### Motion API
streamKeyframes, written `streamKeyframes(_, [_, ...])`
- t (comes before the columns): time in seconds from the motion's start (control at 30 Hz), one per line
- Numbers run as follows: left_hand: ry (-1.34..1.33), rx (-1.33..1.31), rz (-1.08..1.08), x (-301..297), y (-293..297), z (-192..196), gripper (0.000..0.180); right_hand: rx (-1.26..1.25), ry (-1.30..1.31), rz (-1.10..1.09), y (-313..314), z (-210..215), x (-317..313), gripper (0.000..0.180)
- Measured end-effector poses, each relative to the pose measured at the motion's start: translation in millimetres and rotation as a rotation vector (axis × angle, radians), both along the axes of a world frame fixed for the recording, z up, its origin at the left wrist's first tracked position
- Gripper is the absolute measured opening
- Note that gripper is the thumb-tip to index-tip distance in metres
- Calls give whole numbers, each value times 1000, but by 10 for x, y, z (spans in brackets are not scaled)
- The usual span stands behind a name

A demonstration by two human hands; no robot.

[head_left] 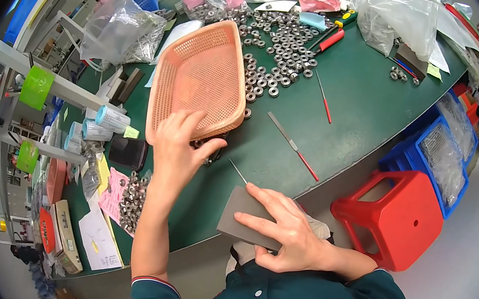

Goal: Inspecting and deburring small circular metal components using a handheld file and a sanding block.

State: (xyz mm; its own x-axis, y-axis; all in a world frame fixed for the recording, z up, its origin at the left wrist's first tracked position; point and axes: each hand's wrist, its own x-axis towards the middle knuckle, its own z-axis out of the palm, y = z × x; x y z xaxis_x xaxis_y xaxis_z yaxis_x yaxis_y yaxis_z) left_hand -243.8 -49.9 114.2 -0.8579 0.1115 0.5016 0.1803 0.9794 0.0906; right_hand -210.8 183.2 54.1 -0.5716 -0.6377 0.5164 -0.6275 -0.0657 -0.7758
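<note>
My right hand point(286, 230) grips a flat grey rectangular block point(237, 218) at the table's front edge, fingers spread over its top and thumb on its near side. A thin metal rod point(238, 171) pokes out beyond the block's far corner; its other end is hidden. My left hand point(177, 145) is open, thumb and fingers apart, at the near end of a peach perforated plastic basket point(200, 79). Its fingers overlap the basket's rim, and I cannot tell whether they touch it. The basket sits tilted over dark metal pieces, mostly hidden.
Many metal rings point(280, 59) lie beyond the basket. Two red-handled files point(294, 146) point(323, 97) rest on the green table point(353, 103). Small metal parts point(133, 199) sit left of my forearm. A red stool point(401, 217) and blue crates point(424, 154) stand at right.
</note>
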Motion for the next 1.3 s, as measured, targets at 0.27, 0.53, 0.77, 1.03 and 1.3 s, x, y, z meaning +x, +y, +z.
streamKeyframes(0.27, [-34,-244,10,71,-329,-253,13,21,-5,-47,139,3,-49,59])
streamKeyframes(0.53, [-36,-278,122,213,-713,-191,14,19,-4,-37,156,37,-108,57])
streamKeyframes(0.77, [-64,-221,239,358,-905,-271,25,11,-34,-33,208,4,-155,58])
streamKeyframes(1.03, [35,-49,28,128,-3,-308,32,12,-78,-98,364,27,-225,59])
streamKeyframes(1.3, [-111,46,-24,-479,188,-657,30,33,-71,-143,418,17,-225,60])
